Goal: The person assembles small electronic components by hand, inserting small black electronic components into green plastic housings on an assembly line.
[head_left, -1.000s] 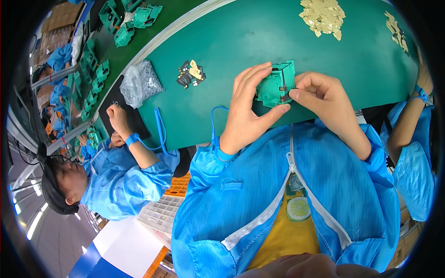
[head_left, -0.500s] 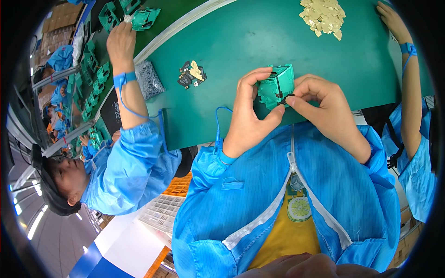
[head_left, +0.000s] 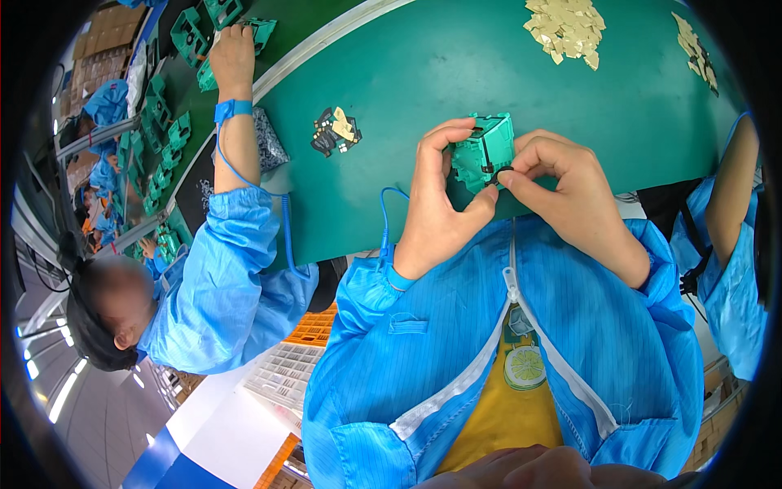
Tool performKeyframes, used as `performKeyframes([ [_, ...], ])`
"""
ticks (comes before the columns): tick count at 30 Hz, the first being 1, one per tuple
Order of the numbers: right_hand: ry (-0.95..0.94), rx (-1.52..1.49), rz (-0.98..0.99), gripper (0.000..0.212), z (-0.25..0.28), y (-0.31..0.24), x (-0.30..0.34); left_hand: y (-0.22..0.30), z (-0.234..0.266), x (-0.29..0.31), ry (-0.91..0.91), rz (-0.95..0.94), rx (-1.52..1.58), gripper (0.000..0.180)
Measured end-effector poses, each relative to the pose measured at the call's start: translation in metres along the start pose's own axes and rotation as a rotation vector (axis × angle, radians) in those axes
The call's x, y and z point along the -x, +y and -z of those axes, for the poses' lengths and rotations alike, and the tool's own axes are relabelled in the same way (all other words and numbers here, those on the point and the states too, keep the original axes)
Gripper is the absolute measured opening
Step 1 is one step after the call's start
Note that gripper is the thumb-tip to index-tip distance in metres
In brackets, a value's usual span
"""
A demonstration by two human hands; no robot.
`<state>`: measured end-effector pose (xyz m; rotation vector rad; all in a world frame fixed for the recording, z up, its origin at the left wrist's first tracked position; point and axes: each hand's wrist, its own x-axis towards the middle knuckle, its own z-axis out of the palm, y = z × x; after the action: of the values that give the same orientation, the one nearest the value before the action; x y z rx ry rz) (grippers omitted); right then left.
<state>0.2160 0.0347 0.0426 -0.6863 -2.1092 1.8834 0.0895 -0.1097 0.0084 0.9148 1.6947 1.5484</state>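
Observation:
A green plastic housing (head_left: 494,145) with a black strip along it is held up over the table's near edge. My left hand (head_left: 444,191) grips it from the left, fingers behind and thumb at its lower corner. With thumb and forefinger, my right hand (head_left: 554,175) pinches a small black part (head_left: 503,174) against the housing's lower right corner. The fingertips cover much of that part, so its exact kind does not show. A blue wrist strap circles my left wrist.
On the green table (head_left: 391,98) lie a small pile of black and cream pieces (head_left: 335,131), a heap of cream pieces (head_left: 565,31) and a bag of small parts (head_left: 269,143). At left, a co-worker's hand (head_left: 234,61) touches green housings. Another person's arm (head_left: 733,187) is at right.
My hands and the housing have barely shifted. The left co-worker's hand has moved slightly right and farther away. The right person's arm has drawn back, uncovering a pile of pieces.

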Motion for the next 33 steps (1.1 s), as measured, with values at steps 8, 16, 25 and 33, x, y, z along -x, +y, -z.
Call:
performKeyframes([
  [8, 0.012, 0.021, 0.036, 0.012, -0.0033, 0.0021, -0.0005, 0.0006, -0.0001, 0.0004, 0.008, -0.027, 0.038, 0.061],
  [16, 0.01, 0.042, 0.042, 0.011, -0.0002, -0.0005, 0.0012, 0.0047, -0.0042, 0.0002, 0.039, -0.02, -0.003, 0.059],
  [25, 0.029, 0.034, 0.003, 0.011, -0.0009, -0.0001, 0.0024, 0.0057, -0.0035, -0.0006, 0.039, -0.021, -0.019, 0.06],
  [33, 0.077, -0.051, -0.065, 0.024, -0.0037, 0.0048, 0.0009, 0.0032, -0.0024, 0.001, 0.04, -0.038, 0.01, 0.06],
])
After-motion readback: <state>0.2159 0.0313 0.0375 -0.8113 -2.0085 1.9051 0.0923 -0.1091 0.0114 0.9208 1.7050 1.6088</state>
